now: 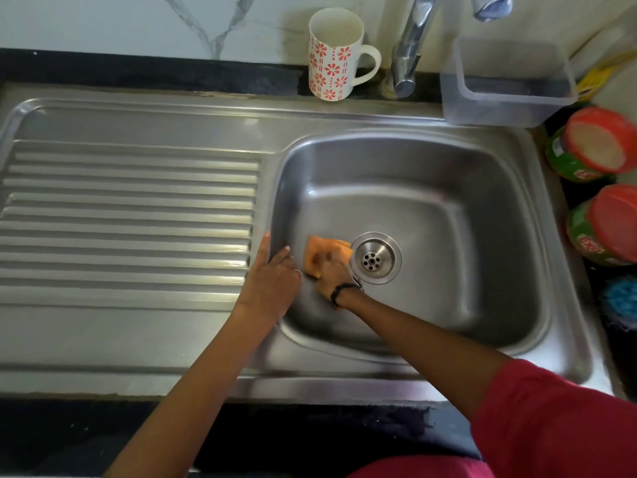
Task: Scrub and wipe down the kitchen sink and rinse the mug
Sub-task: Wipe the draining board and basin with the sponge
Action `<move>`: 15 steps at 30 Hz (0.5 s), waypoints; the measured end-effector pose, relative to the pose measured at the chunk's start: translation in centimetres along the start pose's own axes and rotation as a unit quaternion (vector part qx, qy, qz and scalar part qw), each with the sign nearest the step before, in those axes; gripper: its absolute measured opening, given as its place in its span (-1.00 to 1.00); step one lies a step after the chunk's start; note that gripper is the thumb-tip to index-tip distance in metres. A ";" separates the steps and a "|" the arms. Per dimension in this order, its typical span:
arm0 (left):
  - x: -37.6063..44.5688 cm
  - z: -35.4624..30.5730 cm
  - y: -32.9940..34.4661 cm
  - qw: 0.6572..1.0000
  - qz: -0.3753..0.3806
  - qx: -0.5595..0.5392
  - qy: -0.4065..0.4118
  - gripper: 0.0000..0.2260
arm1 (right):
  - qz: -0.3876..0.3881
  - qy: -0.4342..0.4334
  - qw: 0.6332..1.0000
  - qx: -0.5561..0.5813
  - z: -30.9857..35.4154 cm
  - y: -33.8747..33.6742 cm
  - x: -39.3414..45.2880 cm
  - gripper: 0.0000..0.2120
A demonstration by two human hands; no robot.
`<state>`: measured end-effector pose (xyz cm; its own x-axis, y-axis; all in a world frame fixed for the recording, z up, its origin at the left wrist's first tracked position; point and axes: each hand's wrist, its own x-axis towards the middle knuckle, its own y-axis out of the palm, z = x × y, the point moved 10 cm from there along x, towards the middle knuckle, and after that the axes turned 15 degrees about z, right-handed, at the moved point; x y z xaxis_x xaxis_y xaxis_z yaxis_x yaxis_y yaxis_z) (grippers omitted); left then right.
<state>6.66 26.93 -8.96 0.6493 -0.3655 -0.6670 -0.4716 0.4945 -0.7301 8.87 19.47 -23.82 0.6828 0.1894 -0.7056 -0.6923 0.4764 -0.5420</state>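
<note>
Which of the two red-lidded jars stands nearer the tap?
The upper jar, beside the clear plastic container; the other jar sits below it, nearer the person.

Orange sponge (325,246) on steel sink (413,208) floor; floral mug (331,56) upright behind.

A home kitchen here: a stainless steel sink (410,208) with ribbed drainboard (127,215) at left, a chrome tap (410,46) at the far rim, marble-look wall (138,22), dark stone counter (172,72).
</note>
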 end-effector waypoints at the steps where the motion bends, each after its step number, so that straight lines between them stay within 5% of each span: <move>1: -0.1 0.1 0.1 1.000 -0.004 -0.004 0.001 -0.66 | 0.009 -0.034 0.999 0.004 1.5 0.3 0.3 -0.50; 6: -0.7 0.0 0.5 1.000 -0.013 -0.011 0.005 -0.67 | 0.057 -0.096 0.993 -0.031 2.3 3.3 0.3 -0.49; 12: -0.8 -0.8 0.5 0.998 -0.013 -0.051 0.023 -0.68 | 0.143 -0.122 0.942 -0.279 -1.7 3.9 -2.8 -0.69; 15: -0.8 -1.9 0.5 0.997 -0.011 -0.067 0.037 -0.68 | 0.142 -0.104 0.937 -0.302 -6.4 1.1 -4.2 -0.75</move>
<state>4.79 25.96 -9.05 0.6166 -0.4346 -0.6565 -0.5371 0.3775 -0.7544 3.77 13.64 -24.39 0.4385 0.4283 -0.7901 -0.8159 -0.1790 -0.5498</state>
